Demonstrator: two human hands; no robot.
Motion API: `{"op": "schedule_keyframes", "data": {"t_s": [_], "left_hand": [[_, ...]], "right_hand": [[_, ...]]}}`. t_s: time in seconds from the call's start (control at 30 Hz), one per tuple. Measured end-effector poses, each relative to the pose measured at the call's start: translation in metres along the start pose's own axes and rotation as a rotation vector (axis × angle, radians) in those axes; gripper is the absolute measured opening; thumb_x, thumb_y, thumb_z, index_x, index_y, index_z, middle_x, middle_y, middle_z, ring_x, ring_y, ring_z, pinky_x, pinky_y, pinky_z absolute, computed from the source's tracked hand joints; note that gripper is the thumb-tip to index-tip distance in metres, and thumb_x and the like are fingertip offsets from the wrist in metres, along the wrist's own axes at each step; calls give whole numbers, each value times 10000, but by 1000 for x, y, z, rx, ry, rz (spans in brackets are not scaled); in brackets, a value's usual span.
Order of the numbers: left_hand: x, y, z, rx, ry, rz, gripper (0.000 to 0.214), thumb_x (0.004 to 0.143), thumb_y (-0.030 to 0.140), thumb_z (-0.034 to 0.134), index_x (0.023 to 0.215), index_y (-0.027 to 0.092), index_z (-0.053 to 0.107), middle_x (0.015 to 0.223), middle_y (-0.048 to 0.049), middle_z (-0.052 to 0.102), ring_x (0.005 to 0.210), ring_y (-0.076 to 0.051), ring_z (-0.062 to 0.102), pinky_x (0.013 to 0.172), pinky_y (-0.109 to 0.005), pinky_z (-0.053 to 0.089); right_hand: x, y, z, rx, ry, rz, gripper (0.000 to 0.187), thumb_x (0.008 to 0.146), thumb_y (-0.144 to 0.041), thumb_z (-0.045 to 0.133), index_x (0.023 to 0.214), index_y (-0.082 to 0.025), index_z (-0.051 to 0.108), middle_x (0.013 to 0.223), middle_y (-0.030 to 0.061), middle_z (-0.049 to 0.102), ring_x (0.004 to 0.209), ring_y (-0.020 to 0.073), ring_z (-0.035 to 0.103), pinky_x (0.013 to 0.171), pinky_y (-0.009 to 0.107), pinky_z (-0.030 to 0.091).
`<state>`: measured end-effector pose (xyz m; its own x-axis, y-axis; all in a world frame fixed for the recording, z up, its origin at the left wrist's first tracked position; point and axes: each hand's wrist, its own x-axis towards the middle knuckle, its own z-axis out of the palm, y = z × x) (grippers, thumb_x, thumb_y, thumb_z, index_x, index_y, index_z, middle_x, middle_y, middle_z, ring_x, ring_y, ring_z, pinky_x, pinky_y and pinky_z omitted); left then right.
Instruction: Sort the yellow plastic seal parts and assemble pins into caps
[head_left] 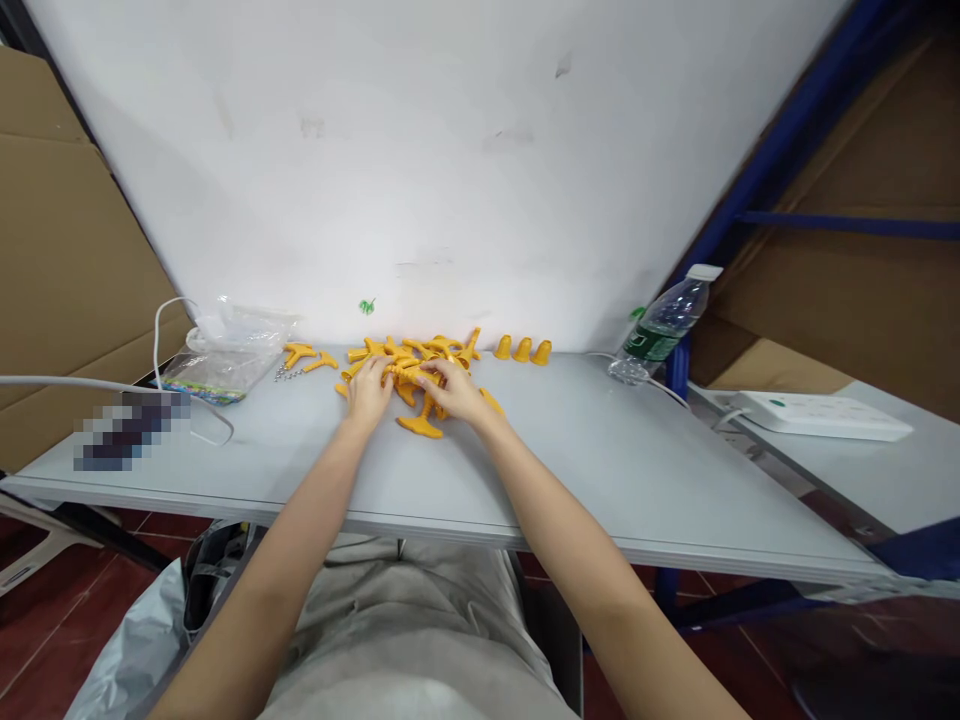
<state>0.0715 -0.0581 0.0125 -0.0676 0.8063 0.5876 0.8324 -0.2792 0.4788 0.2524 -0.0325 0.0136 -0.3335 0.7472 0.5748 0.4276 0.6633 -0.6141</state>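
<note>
A heap of yellow plastic parts (421, 427), several of them T-shaped, lies on the grey table near the white back panel. Over its front left edge, my left hand (367, 393) has its fingertips closed at the end of a yellow plastic piece. My right hand (454, 391) pinches a yellow plastic piece (417, 374) from the other side, thumb and fingers bent round it. Whether both hands grip one piece or two joined ones is hard to make out. Three yellow cone-shaped cups (522, 349) stand in a row right of the heap.
Two yellow T-shaped pieces (298, 353) and small metal screws (289, 374) lie left of the heap. Farther left are a clear plastic bag (232, 360) and a white cable (97, 383). A water bottle (664, 325) leans at the right; a white power strip (821, 414) lies beyond.
</note>
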Motion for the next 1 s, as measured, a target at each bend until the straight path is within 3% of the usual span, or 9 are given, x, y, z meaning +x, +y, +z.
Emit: {"op": "schedule_keyframes", "data": {"t_s": [0.2,0.33,0.47,0.7,0.87,1.0], "left_hand": [[-1,-2,2,88,-82,0,331,825,138,543,1114,220,684,1073,-96,676,1057,-259,619,942,-391,490],[0,0,-1,100,-35,7,330,838,158,530,1112,231,698,1022,-95,644,1008,-249,617,895,-366,497],[-1,5,-2,81,-26,47,357,821,144,534,1114,254,705,984,-72,627,986,-228,609,877,-329,493],[-4,14,-4,64,-17,26,334,816,192,568,1114,247,709,963,-64,657,984,-231,615,866,-328,489],[-3,14,-7,72,4,0,341,814,183,560,1115,244,708,984,-70,667,992,-239,617,858,-336,489],[-3,12,-5,91,22,4,333,816,179,557,1103,244,712,982,-74,678,1006,-247,614,906,-362,475]], "right_hand": [[-2,-8,-3,-276,-90,-203,291,948,-284,451,1180,-207,608,1118,132,644,1081,263,572,940,438,456],[-4,-8,-4,-470,-99,-157,375,940,-236,443,1299,-205,549,1190,142,622,1133,279,541,957,448,414],[-5,-7,-5,-600,-145,-90,320,920,-196,454,1201,-198,606,1115,142,645,1057,284,558,941,453,380],[-4,-14,-7,-621,-25,-14,319,862,-103,419,1136,-152,575,1123,157,649,1054,284,565,888,405,380],[-5,-13,-7,-568,-44,-122,337,913,-277,481,1220,-166,563,1185,155,654,1128,308,554,999,487,320],[-4,-16,-6,-601,-51,-126,264,914,-251,489,1131,-175,620,1146,144,672,1125,307,551,1061,540,241]]}}
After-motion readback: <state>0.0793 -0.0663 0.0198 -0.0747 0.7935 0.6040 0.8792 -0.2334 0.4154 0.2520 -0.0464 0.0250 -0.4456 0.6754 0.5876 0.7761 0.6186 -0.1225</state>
